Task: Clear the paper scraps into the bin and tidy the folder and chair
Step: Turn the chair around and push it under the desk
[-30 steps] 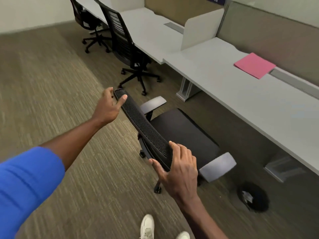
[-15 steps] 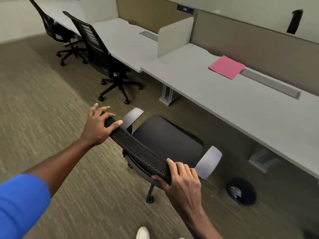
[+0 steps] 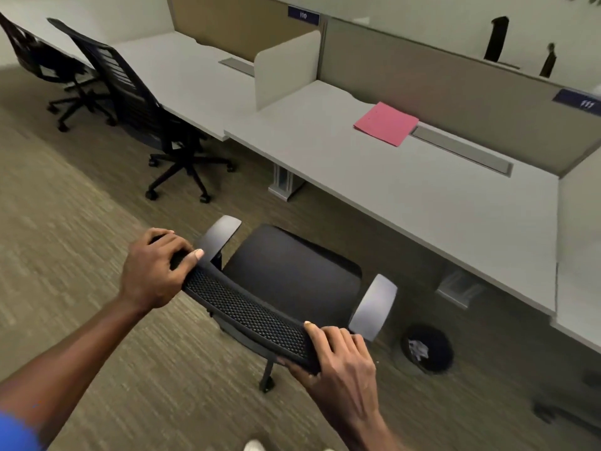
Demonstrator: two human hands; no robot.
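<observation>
Carpet (image 3: 81,255): bin (image 3: 427,348) holds paper scraps (image 3: 418,348).

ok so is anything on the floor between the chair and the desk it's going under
Nothing visible blocks it. The carpet between the chair and the desk looks bare. The bin sits off to the chair's right, and the desk leg stands beyond it.
</observation>
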